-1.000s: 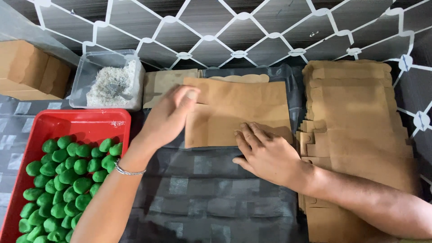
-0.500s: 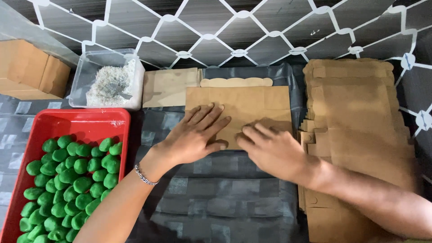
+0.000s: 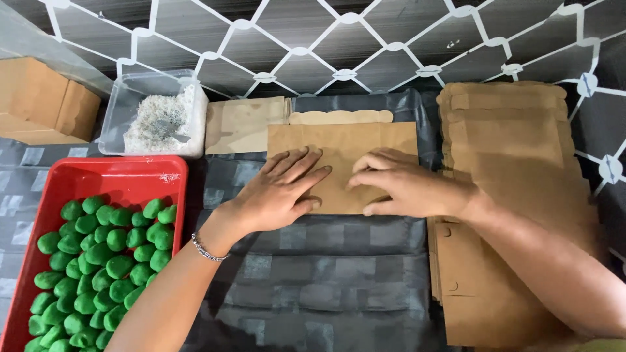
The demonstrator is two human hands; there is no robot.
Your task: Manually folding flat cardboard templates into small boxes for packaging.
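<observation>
Two hands pressed flat on a brown cardboard sheet.
The left hand [image 3: 283,192] and right hand [image 3: 407,186] lay open, gripping nothing; the cardboard sheet [image 3: 342,146] sat directly beneath both palms.

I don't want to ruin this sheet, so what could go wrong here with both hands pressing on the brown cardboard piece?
The left hand and right hand press flat on the brown cardboard piece, which lies on a glossy dark sheet; it might slip and crease crookedly. The stack of flat cardboard sits right beside the right forearm and could be nudged askew.
</observation>
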